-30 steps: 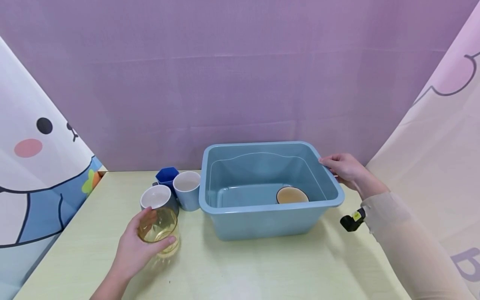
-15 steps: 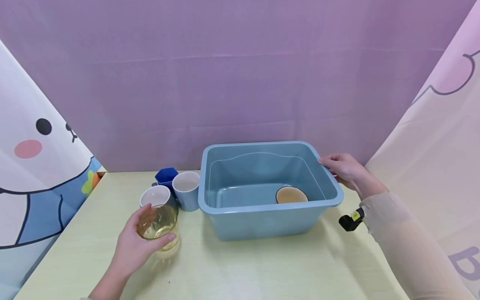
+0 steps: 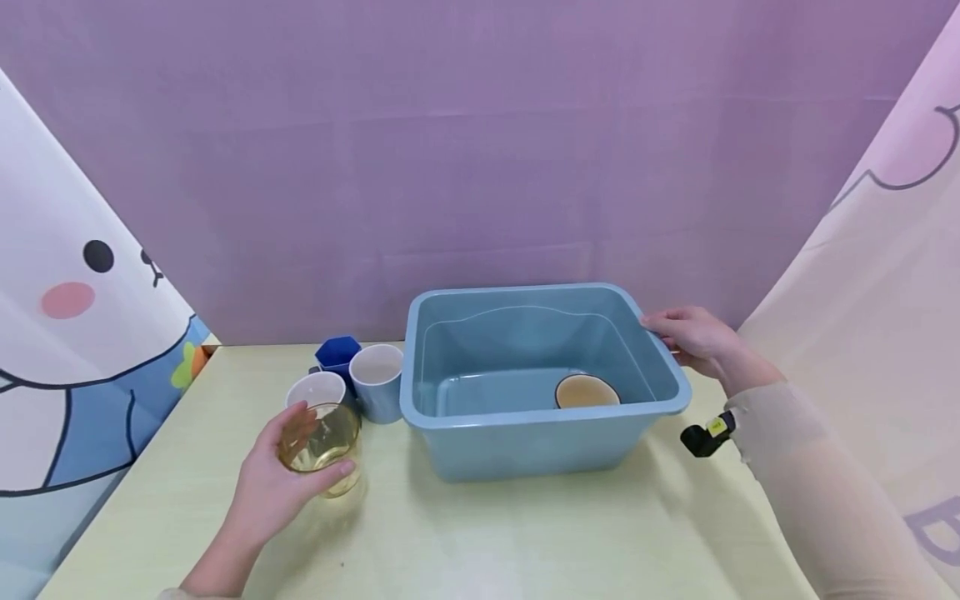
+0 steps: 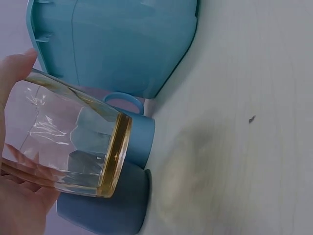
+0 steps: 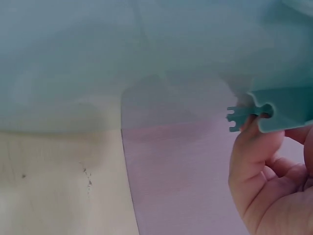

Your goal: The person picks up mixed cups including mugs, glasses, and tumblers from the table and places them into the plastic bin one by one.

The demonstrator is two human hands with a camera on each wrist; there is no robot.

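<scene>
My left hand [image 3: 266,487] grips a clear yellow-tinted drinking glass [image 3: 322,442], thumb on the near side and fingers on the far side. In the left wrist view the glass [image 4: 73,132] shows its thick amber base, raised off the table with a soft shadow beneath. My right hand [image 3: 693,337] pinches the right rim of a blue plastic basin [image 3: 525,450]. Close up in the right wrist view, the fingers curl under the basin's rim [image 5: 288,107]. Inside the basin lies a cup [image 3: 587,390] with a cream interior and dark rim.
Left of the basin stand a light-blue mug [image 3: 377,383], a grey-blue mug [image 3: 317,387] partly behind the glass, and a dark-blue hexagonal cup [image 3: 337,352]. They stand on a pale wooden table [image 3: 465,533]. A purple curtain [image 3: 480,167] hangs behind.
My left hand has raised the glass slightly. The right hand keeps its hold on the basin's rim, and the basin and mugs stay in place.
</scene>
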